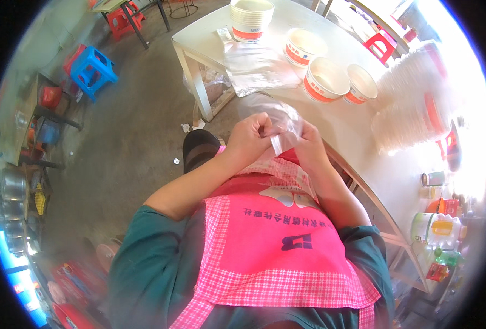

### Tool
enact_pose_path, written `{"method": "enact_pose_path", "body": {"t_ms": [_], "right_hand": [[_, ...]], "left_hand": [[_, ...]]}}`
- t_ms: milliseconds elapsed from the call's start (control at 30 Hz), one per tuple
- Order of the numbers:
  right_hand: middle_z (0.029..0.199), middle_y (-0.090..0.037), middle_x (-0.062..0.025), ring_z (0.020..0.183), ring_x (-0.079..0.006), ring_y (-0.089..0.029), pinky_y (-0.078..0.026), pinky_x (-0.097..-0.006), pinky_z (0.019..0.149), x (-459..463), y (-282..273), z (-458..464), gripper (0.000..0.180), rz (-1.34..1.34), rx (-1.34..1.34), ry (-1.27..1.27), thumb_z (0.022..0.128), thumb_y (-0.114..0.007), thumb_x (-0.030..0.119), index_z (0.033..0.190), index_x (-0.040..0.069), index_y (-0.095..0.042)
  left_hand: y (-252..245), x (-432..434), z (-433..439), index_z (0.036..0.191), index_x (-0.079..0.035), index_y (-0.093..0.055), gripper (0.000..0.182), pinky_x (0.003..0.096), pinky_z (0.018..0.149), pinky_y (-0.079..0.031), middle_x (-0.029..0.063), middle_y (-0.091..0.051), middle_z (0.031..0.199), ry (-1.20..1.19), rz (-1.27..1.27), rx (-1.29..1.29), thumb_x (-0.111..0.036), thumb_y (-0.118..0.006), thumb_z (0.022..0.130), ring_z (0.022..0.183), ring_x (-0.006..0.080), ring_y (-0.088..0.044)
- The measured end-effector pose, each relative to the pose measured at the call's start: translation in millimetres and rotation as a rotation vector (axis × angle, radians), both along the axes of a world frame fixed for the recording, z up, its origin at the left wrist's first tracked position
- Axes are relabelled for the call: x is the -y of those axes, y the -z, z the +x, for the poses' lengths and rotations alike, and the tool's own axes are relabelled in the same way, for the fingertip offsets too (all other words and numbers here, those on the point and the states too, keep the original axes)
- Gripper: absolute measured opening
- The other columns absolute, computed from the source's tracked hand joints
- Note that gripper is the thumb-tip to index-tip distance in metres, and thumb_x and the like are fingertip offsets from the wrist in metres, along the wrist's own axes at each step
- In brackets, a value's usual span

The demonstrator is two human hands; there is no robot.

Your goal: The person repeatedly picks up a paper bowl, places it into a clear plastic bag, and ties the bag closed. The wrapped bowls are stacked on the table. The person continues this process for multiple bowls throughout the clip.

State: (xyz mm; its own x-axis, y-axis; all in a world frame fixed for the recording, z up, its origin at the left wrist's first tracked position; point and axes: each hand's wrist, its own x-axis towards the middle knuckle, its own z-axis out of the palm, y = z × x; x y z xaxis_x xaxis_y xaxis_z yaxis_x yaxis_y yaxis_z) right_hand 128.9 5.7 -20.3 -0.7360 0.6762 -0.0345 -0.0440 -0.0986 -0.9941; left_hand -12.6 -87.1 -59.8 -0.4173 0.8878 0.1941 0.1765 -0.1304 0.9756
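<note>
Both hands hold a clear plastic bag (283,142) in front of the red apron, close to the table's edge. My left hand (253,131) has its fingers curled around one side of the bag's rim. On the other side, my right hand (310,142) pinches the film. Beyond them, a flat stack of clear plastic bags (253,68) lies on the white table (349,135). A stack of paper bowls (251,20) stands at its far end. Three single paper bowls stand to the right: one behind (304,45), one in the middle (326,80) and one farther right (361,84).
Wrapped stacks of clear plastic containers or lids (407,98) stand at the table's right. Nearer are a large plastic bottle (434,228) and small packets (437,272). A blue plastic stool (91,72) and red stool (124,19) stand on the floor, left. Metal pots (13,193) line the left side.
</note>
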Motion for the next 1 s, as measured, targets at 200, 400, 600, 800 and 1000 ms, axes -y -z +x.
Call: {"method": "enact_pose_path", "body": {"t_ms": [200, 400, 600, 800, 1000], "right_hand": [[0.098, -0.064, -0.0058, 0.098, -0.0151, -0.061, -0.050, -0.0307, 0.078, -28, -1, 33, 0.016, -0.515, -0.383, 0.144, 0.096, -0.046, 0.006, 0.107, 0.002, -0.057], [0.088, -0.059, -0.0013, 0.083, -0.0080, -0.055, -0.045, -0.0233, 0.072, -30, -9, 21, 0.008, -0.082, -0.089, 0.015, 0.096, -0.055, 0.010, 0.099, 0.004, -0.059], [0.096, -0.061, -0.0039, 0.089, -0.0139, -0.061, -0.049, -0.0275, 0.081, -43, -39, 52, 0.018, 0.630, 0.417, -0.219, 0.092, -0.062, 0.005, 0.109, 0.002, -0.060], [0.117, -0.064, -0.0139, 0.105, -0.0260, -0.062, -0.052, -0.0357, 0.088, -53, -66, 113, 0.033, 1.072, 0.396, 0.307, 0.082, -0.066, 0.000, 0.115, 0.003, -0.063], [0.127, -0.062, -0.0152, 0.114, -0.0258, -0.061, -0.048, -0.0334, 0.095, 13, -39, 99, 0.039, 0.749, 0.253, 0.045, 0.091, -0.057, 0.001, 0.131, 0.003, -0.058]], "left_hand": [[8, 22, -55, 0.073, -0.008, -0.050, 0.030, 0.0242, 0.058, -0.039, -0.0047, -0.049, 0.069, -0.158, -0.136, -0.053, -0.015, -0.078, 0.082, 0.064, 0.0066, -0.045], [-18, 5, -18, 0.101, -0.009, -0.066, 0.030, 0.0388, 0.067, -0.053, 0.0077, -0.063, 0.090, -0.358, 0.396, -0.957, -0.016, -0.076, 0.074, 0.079, 0.0280, -0.065], [-32, 3, -13, 0.107, -0.009, -0.067, 0.034, 0.0406, 0.077, -0.053, 0.0139, -0.064, 0.097, 0.004, 0.036, -0.687, -0.006, -0.070, 0.073, 0.089, 0.0352, -0.064], [-37, -23, -17, 0.112, -0.005, -0.067, 0.039, 0.0333, 0.080, -0.052, 0.0132, -0.067, 0.099, -0.054, 0.045, -0.363, 0.006, -0.056, 0.076, 0.090, 0.0279, -0.066], [-66, -39, 28, 0.114, -0.003, -0.065, 0.041, 0.0317, 0.085, -0.049, 0.0140, -0.065, 0.102, 0.077, 0.220, -0.215, 0.007, -0.052, 0.077, 0.093, 0.0259, -0.064]]}}
